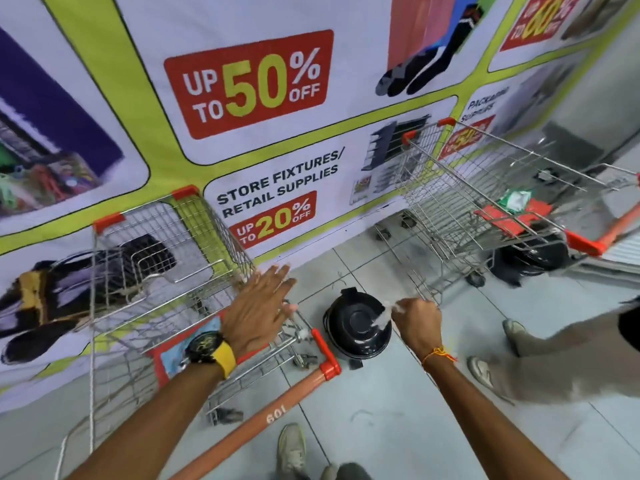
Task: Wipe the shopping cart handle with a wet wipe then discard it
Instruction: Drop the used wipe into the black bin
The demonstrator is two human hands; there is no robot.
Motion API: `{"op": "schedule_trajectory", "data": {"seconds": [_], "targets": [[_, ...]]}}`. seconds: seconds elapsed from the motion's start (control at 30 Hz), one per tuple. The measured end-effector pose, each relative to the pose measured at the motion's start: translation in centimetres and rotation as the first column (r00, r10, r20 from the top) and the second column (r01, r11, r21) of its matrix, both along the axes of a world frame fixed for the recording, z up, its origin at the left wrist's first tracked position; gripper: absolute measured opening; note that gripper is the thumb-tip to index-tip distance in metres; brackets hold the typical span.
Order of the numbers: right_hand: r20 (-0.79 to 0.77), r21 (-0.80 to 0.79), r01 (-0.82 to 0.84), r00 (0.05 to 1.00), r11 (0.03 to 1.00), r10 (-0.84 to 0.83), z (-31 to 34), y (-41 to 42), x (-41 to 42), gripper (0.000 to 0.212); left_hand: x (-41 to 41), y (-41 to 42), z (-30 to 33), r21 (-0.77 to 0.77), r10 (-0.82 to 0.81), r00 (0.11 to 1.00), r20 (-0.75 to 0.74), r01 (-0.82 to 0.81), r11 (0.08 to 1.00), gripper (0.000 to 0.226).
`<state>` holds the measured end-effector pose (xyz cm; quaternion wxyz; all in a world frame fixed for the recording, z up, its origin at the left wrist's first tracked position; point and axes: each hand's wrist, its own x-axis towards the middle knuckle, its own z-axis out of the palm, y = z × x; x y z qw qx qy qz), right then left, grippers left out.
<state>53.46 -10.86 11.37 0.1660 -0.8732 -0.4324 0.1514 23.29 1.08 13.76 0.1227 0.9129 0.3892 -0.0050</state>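
Hands: my left hand (258, 308) spread flat above the cart handle (263, 408); right hand (417, 322) pinching one wet wipe (382, 317) over one black bin (358, 325) — two carts present.

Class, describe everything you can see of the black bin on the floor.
The black bin is round, glossy and plastic-looking, with a domed lid, shut, that has a raised circular centre. It stands upright on the tiled floor between the two carts. The right hand holds a white wipe just above its lid.

Bare forearms, no sleeves; left wrist wears a black watch (204, 345) on a yellow strap; right wrist an orange-yellow thread (438, 354)
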Motion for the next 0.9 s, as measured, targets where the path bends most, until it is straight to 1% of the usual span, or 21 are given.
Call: {"op": "schedule_trajectory", "data": {"seconds": [0.1, 0.2, 0.27, 0.37, 0.4, 0.5, 0.6, 0.67, 0.7, 0.73, 0.77, 0.83, 0.9], "targets": [[0.025, 0.000, 0.052, 0.998, 0.999, -0.052, -0.4, -0.2, 0.2, 0.031, 3.4, 0.6, -1.2, -0.032, -0.107, 0.994, -0.014, 0.107, 0.994, 0.062], [-0.010, 0.041, 0.037, 0.999, 0.998, -0.036, -0.8, 0.1, 1.0, 0.025, 5.7, 0.6, -3.0, -0.085, -0.188, 0.982, -0.022, 0.185, 0.979, 0.068], [-0.056, 0.031, 0.024, 0.998, 0.999, -0.022, -1.2, 0.4, 1.7, 0.021, 6.4, 0.7, -4.4, -0.101, -0.236, 0.970, -0.047, 0.231, 0.968, 0.068], [-0.152, 0.030, 0.085, 0.985, 0.996, -0.080, -1.6, 0.8, 2.5, 0.041, 6.5, 0.8, -6.1, -0.131, -0.230, 0.973, -0.032, 0.224, 0.966, 0.060], [-0.169, 0.048, 0.112, 0.980, 0.993, -0.103, -1.9, 0.8, 2.9, 0.043, 6.5, 0.9, -6.4, -0.142, -0.210, 0.978, -0.017, 0.206, 0.968, 0.058], [-0.233, 0.069, 0.228, 0.950, 0.971, -0.206, -2.4, 0.7, 3.8, 0.034, 6.1, 1.0, -7.0, -0.141, -0.187, 0.982, 0.001, 0.185, 0.973, 0.056], [-0.363, 0.067, 0.382, 0.870, 0.922, -0.334, -3.1, 0.9, 4.9, 0.013, 6.0, 1.1, -7.2, -0.126, -0.193, 0.981, -0.008, 0.191, 0.973, 0.062], [-0.425, 0.060, 0.451, 0.818, 0.890, -0.386, -3.6, 1.1, 5.5, 0.019, 5.9, 1.1, -7.4, -0.125, -0.202, 0.979, -0.005, 0.200, 0.972, 0.065], [-0.452, 0.058, 0.464, 0.801, 0.884, -0.392, -3.9, 1.2, 5.8, 0.018, 5.9, 1.1, -7.4, -0.128, -0.202, 0.979, -0.003, 0.200, 0.971, 0.064], [-0.469, 0.052, 0.469, 0.791, 0.882, -0.393, -4.1, 1.3, 6.0, 0.013, 6.0, 1.2, -7.3, -0.128, -0.200, 0.980, -0.004, 0.198, 0.972, 0.062], [-0.473, 0.043, 0.461, 0.791, 0.886, -0.388, -4.3, 1.4, 6.1, 0.007, 6.1, 1.2, -7.1, -0.125, -0.201, 0.980, -0.003, 0.199, 0.972, 0.058], [-0.430, 0.032, 0.422, 0.824, 0.906, -0.368, -4.9, 1.5, 6.5, 0.013, 6.3, 1.4, -6.8, -0.126, -0.207, 0.978, -0.007, 0.205, 0.971, 0.051], [-0.357, 0.023, 0.393, 0.862, 0.919, -0.360, -5.2, 1.5, 6.5, 0.012, 6.3, 1.4, -6.8, -0.125, -0.217, 0.976, -0.002, 0.215, 0.969, 0.049]]}}
